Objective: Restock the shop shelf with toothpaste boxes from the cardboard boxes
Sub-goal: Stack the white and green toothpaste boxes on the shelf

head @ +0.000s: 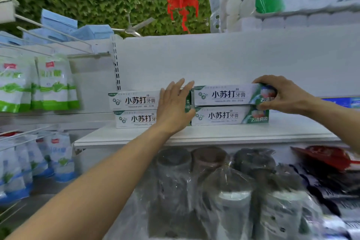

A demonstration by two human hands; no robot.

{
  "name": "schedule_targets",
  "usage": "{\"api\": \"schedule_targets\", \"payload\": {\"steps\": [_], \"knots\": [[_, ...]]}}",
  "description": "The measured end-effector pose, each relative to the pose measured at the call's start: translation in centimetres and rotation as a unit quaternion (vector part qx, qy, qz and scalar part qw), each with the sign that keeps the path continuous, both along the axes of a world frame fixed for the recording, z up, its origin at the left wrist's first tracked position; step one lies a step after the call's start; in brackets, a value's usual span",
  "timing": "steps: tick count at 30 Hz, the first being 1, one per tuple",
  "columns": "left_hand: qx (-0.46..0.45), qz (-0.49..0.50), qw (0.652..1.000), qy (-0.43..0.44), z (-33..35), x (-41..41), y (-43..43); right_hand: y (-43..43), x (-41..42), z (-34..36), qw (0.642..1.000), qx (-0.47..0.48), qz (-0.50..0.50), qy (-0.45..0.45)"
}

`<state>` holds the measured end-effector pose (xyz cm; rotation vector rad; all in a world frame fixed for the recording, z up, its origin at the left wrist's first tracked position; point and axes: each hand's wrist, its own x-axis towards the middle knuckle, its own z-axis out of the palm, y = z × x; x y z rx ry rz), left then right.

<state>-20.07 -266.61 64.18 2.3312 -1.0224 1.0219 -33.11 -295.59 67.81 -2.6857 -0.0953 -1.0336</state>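
Two stacks of white-and-green toothpaste boxes stand side by side on the white shelf [214, 134]. My right hand [282, 93] grips the right end of the upper right box [224, 94], which lies on the lower right box [224, 116]. My left hand [173, 105] rests flat, fingers straight, against the right ends of the upper left box [134, 100] and the lower left box [134, 119], where the two stacks meet. No cardboard box is in view.
Green-and-white pouches [52, 84] hang on hooks at the left, blue ones [58, 154] below. Wrapped dark rolls [214, 181] fill the shelf underneath. Tissue packs [292, 2] sit on the top shelf. Bare shelf surface lies right of the stacks.
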Motion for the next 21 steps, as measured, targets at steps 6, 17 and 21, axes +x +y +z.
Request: {"api": "schedule_targets", "payload": {"steps": [6, 17, 21], "knots": [[0.026, 0.023, 0.999, -0.013, 0.2, -0.1, -1.9, -0.8, 1.7, 0.4, 0.999, 0.018, 0.01, 0.031], [0.016, 0.03, 0.999, -0.023, 0.4, -0.1, -2.2, -1.4, 3.2, 0.3, 0.996, 0.031, -0.022, 0.086], [0.025, 0.041, 0.999, -0.025, 0.3, -0.5, -2.1, -0.9, 3.4, 0.2, 0.996, -0.005, -0.05, 0.076]]}}
